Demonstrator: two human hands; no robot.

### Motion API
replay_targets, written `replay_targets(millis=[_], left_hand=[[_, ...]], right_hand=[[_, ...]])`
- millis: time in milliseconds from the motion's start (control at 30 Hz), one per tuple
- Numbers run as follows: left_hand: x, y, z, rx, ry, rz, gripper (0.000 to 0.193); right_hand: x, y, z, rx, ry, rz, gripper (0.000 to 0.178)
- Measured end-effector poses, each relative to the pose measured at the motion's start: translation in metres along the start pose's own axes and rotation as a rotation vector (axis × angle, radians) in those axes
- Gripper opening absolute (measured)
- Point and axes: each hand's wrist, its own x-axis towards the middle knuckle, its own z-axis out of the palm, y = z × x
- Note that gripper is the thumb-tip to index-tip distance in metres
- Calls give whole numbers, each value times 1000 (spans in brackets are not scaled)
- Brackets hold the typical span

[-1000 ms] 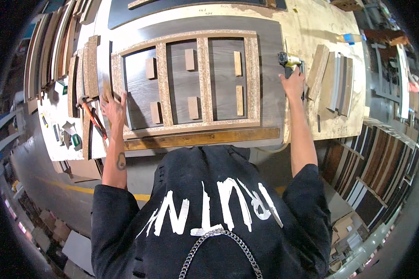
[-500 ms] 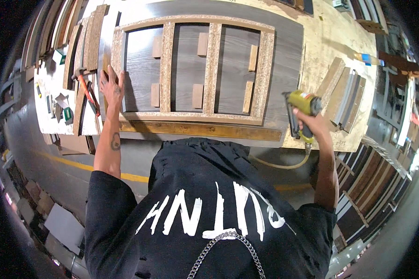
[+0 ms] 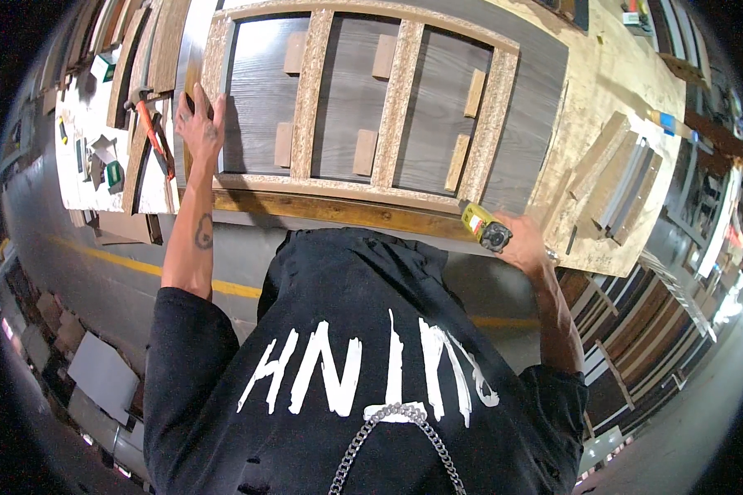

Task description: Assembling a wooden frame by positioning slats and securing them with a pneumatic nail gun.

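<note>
A ladder-like particle-board frame [image 3: 396,106] lies on a grey wood-grain panel [image 3: 437,62], with small wooden blocks [image 3: 365,153] set in its bays. My left hand [image 3: 200,130] rests at the frame's left side, fingers stretched out and spread over the edge there. In my right hand [image 3: 522,241] is a yellow-green nail gun [image 3: 485,228], its nose at the frame's near right corner. Whether the nose touches the wood I cannot tell. A dark yellowish-brown wooden strip [image 3: 322,209] runs along the near edge.
A hammer [image 3: 150,130] with an orange handle lies left of my left hand, among board strips [image 3: 132,82]. Offcut strips [image 3: 627,181] are stacked on the right of the pale worktable [image 3: 586,107]. A brush-like tool [image 3: 669,122] lies near its right edge. Long boards [image 3: 627,330] are piled lower right.
My right hand has brought the nail gun leftward and turned it, from beside the panel to the frame's near right corner. My left hand remains at the left side. The view has shifted slightly.
</note>
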Motion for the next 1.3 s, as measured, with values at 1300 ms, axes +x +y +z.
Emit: replay_targets(millis=[1300], left_hand=[[37, 28, 9, 116, -118, -230, 58]], right_hand=[[128, -43, 11, 84, 727, 372, 72]])
